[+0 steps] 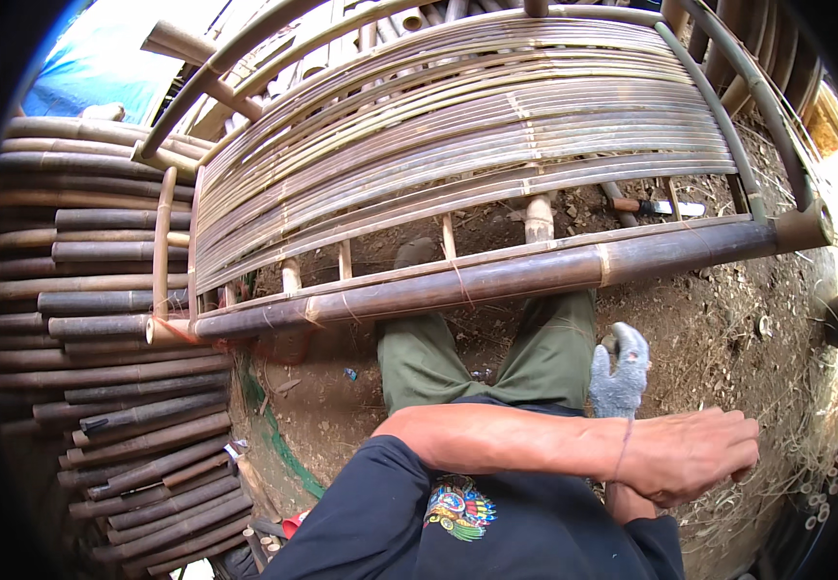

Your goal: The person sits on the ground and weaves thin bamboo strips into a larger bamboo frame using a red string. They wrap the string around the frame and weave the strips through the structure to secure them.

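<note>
Apparently a bamboo workshop: stacked poles [114, 330], a slatted bench [622, 104], dirt floor [699, 324].

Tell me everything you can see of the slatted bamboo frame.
The slatted bamboo frame stretches lengthwise across the upper view, its edges bent by the lens. Thin tan-to-brown slats run close together along it, with a wider gap before the thick, dark front pole. Paler crosspieces show in that gap; reddish strands hang about the near left corner. Neither the bare left hand nor the gloved right hand touches it; contact with the legs is unclear.
</note>
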The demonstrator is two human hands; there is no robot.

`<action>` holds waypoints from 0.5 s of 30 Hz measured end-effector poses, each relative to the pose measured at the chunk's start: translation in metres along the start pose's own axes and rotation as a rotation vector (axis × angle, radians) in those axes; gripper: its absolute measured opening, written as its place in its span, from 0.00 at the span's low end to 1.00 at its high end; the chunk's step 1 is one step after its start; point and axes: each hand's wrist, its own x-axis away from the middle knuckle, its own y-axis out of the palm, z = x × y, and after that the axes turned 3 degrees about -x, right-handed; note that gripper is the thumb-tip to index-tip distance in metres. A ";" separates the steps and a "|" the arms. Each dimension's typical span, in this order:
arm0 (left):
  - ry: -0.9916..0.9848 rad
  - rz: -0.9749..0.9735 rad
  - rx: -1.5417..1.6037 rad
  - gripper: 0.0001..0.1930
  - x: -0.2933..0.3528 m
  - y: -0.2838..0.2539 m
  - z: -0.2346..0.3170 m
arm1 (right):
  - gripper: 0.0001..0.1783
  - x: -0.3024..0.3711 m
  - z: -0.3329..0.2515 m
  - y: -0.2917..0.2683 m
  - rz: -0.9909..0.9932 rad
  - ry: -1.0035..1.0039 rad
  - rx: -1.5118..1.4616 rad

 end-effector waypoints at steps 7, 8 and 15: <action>-0.704 0.673 -0.845 0.16 0.158 -0.154 -0.057 | 0.57 -0.044 -0.055 0.059 -0.558 0.068 -0.119; -0.796 0.671 -0.957 0.19 0.209 -0.179 -0.081 | 0.59 -0.037 -0.057 0.090 -0.487 -0.002 0.060; -1.257 0.241 -0.591 0.27 0.321 -0.223 -0.138 | 0.31 -0.019 -0.097 0.178 -0.422 0.289 -0.289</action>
